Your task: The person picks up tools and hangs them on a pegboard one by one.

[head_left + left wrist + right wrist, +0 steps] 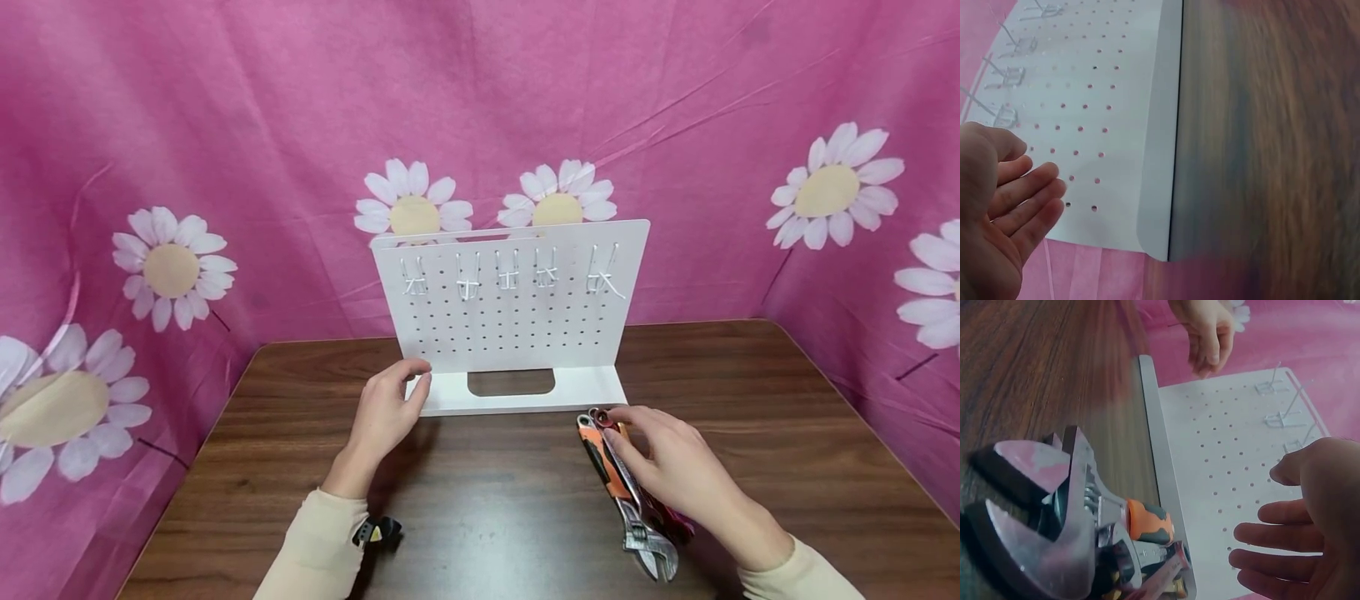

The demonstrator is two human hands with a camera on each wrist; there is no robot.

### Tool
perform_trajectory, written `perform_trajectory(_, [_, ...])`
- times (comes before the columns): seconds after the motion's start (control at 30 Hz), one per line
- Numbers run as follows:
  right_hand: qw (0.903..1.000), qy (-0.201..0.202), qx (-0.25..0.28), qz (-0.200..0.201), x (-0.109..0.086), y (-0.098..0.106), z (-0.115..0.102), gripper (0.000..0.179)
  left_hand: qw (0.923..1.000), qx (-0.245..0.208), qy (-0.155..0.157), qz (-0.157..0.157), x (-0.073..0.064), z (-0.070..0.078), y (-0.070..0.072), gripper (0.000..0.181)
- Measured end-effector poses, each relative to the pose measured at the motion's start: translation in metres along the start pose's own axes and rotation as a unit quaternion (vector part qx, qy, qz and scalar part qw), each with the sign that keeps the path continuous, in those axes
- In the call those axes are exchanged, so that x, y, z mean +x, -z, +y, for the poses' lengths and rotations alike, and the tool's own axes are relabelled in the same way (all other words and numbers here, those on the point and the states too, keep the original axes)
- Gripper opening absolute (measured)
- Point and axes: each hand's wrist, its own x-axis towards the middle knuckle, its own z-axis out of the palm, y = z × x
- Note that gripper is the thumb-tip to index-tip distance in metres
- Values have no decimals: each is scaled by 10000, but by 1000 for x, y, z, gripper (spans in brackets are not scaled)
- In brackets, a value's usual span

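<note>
A white pegboard (510,329) stands upright on the table, with several white wire hooks (507,273) along its upper part. My left hand (385,417) is at the board's lower left corner, fingers loosely bent and holding nothing. On the right lies a cluster of tools. Among them is an adjustable wrench (617,485) with an orange and black handle, its head toward me. A dark red tool (673,521) lies beside it, partly hidden by my right hand (678,467). That hand hovers over the tools with its fingers apart; in the right wrist view nothing is between them.
The board's base (442,398) has a rounded cut-out at its middle. The brown wooden table (300,400) extends to both sides. Pink cloth (300,108) with printed daisies hangs behind and at the sides. A black strap piece (378,532) shows at the left sleeve.
</note>
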Motion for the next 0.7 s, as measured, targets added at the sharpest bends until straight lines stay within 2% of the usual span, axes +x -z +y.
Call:
perform_trajectory(0.17, [9998, -172, 54, 13, -4, 1, 6, 19, 9998, -55, 45, 205, 2, -8, 0, 13])
perform_trajectory(0.37, [9998, -90, -90, 179, -11, -1, 16, 19, 9990, -109, 214, 379, 6, -16, 2, 13])
perform_trajectory(0.7, [9995, -148, -87, 249, -23, -2, 30, 19, 9971, -13, 222, 735, 17, -28, 6, 15])
